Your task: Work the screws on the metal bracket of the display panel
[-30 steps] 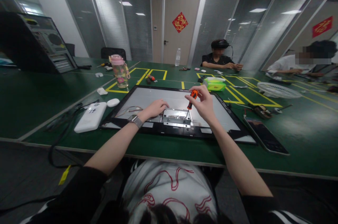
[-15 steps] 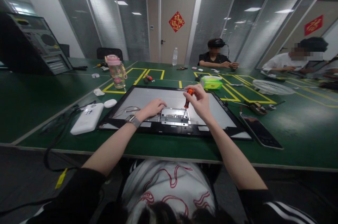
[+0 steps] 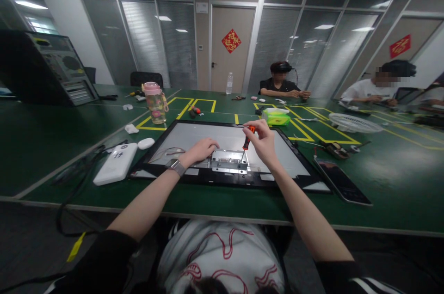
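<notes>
A flat display panel (image 3: 187, 134) with a black frame lies on the table in front of me. Near its front edge sits a silver metal bracket (image 3: 229, 170). Between the fingertips of my right hand (image 3: 263, 143) is a small red-and-black screwdriver (image 3: 247, 139), held nearly upright. Its shaft points down to the right part of the bracket; where the tip meets the metal is too small to make out. My left hand (image 3: 201, 150) lies palm down on the panel, fingers stretched out by the bracket's upper left corner. Thin wires (image 3: 169, 151) lie left of that hand.
Left of the panel are a white power bank (image 3: 116, 164), a white rounded case (image 3: 146, 143) and a pink-lidded bottle (image 3: 155, 104). A phone (image 3: 342, 180) lies to the right. Behind stand a green tissue pack (image 3: 275, 117) and a water bottle (image 3: 229, 83). Other people sit across the table.
The whole view has shifted, so the table sits slightly lower in the picture. Both hands keep their places at the bracket, and the screwdriver stays in my right hand.
</notes>
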Tool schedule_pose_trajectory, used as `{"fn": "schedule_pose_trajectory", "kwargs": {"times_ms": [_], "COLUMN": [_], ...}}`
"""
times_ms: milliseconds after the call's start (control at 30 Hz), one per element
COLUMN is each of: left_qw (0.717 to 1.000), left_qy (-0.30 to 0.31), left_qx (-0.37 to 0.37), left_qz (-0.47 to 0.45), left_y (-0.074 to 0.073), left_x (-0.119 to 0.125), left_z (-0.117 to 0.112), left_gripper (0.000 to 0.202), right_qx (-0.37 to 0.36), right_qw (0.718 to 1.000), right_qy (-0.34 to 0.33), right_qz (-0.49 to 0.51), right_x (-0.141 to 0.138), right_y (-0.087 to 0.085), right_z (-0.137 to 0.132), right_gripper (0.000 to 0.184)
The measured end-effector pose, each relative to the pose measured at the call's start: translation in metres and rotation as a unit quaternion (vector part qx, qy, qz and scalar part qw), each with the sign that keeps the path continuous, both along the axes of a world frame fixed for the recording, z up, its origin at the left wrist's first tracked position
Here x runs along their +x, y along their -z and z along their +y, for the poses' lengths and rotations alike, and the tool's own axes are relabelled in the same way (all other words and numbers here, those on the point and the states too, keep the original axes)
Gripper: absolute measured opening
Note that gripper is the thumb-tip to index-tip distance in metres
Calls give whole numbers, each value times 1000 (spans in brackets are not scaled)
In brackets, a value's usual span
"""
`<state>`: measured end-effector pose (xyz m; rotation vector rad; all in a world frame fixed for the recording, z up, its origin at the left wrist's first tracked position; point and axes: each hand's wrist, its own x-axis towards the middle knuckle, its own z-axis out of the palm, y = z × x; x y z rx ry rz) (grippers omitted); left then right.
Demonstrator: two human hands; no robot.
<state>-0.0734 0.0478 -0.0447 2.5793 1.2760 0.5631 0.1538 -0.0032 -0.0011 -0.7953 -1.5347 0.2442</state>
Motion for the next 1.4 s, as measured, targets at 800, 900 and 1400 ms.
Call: {"fn": "schedule_pose_trajectory", "kwargs": {"times_ms": [800, 900, 1400], "left_qw": [1000, 1000, 1000], "left_qy": [-6, -6, -2], "left_qx": [2, 11, 1], "left_qz": [0, 10, 14], "left_y": [-2, -3, 2], "left_x": [-1, 0, 0], "left_z": [-3, -4, 2], "left_gripper": [36, 37, 38], "right_qx": [-95, -50, -41], "right_qw": [983, 994, 995], "right_qy": [-147, -92, -85], "right_qz": [50, 20, -4], "right_x": [-5, -5, -3], "right_y": [-3, 0, -1], "right_z": [-3, -1, -1], "right_gripper": [27, 22, 23]}}
